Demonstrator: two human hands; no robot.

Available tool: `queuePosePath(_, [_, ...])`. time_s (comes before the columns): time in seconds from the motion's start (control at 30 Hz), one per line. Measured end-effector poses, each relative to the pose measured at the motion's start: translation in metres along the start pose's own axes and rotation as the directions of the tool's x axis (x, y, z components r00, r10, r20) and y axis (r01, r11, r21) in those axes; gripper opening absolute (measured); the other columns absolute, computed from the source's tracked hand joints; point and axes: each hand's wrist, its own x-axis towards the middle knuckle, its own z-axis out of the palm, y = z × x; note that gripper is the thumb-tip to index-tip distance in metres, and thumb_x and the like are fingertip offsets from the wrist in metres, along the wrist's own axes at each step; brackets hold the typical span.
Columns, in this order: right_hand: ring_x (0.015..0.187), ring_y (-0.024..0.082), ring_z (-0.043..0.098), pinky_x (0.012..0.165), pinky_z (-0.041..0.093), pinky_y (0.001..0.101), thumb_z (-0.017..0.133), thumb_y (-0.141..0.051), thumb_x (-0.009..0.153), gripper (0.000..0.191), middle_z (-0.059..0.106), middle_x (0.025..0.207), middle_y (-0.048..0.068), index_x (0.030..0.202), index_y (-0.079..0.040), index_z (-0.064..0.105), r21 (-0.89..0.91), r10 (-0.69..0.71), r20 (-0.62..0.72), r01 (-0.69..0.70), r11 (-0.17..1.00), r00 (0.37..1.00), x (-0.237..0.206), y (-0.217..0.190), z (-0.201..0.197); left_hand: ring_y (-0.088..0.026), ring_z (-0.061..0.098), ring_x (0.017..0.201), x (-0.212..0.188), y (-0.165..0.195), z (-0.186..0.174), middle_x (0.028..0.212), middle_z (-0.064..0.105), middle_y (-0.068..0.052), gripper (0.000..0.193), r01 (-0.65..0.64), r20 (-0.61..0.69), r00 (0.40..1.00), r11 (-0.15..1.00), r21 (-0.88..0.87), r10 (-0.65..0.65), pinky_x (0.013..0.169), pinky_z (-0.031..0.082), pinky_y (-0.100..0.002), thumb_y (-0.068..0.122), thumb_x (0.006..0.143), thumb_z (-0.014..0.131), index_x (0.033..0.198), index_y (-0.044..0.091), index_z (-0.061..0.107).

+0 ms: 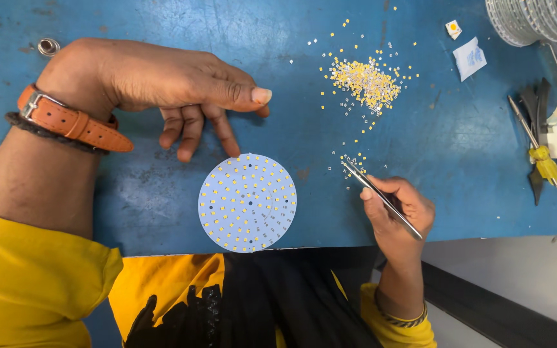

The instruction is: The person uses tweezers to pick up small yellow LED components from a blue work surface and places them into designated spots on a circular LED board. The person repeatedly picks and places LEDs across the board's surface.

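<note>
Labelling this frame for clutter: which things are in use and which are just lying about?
In use:
round white board, left hand fingertips at its edge
tweezers in right hand
pile of small yellow chips

Lying about:
white packet
stacked discs
yellow-handled tool
metal ring

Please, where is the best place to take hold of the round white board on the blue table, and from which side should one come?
Probably by its thin bare rim, pinched from the near edge: the round white board lies flat at the table edge, its face covered with small yellow chips. The left hand rests just beyond its far side.
</note>
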Motion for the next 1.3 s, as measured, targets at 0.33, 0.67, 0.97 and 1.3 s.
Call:
queuePosePath(0.33, [0.071,0.002,0.057,0.063,0.043,0.018,0.075,-0.005,0.098,0.018,0.071,0.088,0.002,0.112,0.005,0.071,0.004,-0.001,0.05,0.001,1.0,0.999,0.003,-0.004,0.0,-0.024,0.074,0.046,0.0,0.002,0.001,0.102,0.078,-0.023,0.091,0.036,-0.037,0.999,0.998,0.042,-0.035,0.035,0.055,-0.033,0.072,0.08,0.052,0.144,0.007,0.052])
queuePosePath(0.67, [0.07,0.015,0.072,0.061,0.056,0.0233,0.082,-0.008,0.079,0.02,0.073,0.082,0.013,0.091,0.006,0.072,0.19,-0.376,0.543,0.327,0.926,0.751,0.042,-0.006,0.003,-0.025,0.074,0.047,-0.004,0.0,0.008,0.093,0.08,-0.021,0.088,-0.013,-0.166,0.986,0.997,0.07,0.025,0.038,0.054,-0.033,0.067,0.085,0.057,0.144,0.002,0.053])
queuePosePath(0.97, [0.075,0.016,0.075,0.065,0.06,0.0237,0.082,-0.011,0.084,0.025,0.075,0.086,0.012,0.1,0.005,0.073,0.211,-0.348,0.619,0.279,0.937,0.703,0.052,-0.014,0.006,-0.024,0.071,0.045,-0.002,-0.004,0.012,0.088,0.077,-0.025,0.088,-0.008,-0.225,0.974,0.998,0.06,0.021,0.038,0.057,-0.036,0.066,0.081,0.061,0.13,-0.007,0.062])
queuePosePath(1.3, [0.076,0.017,0.074,0.067,0.058,0.0255,0.081,-0.01,0.085,0.023,0.074,0.088,0.012,0.101,0.005,0.072,0.202,-0.365,0.6,0.306,0.93,0.712,0.052,-0.016,0.0,-0.027,0.075,0.049,0.003,-0.001,0.007,0.094,0.079,-0.023,0.092,0.065,-0.153,0.987,0.993,0.093,-0.05,0.041,0.056,-0.036,0.067,0.083,0.056,0.145,0.0,0.045])
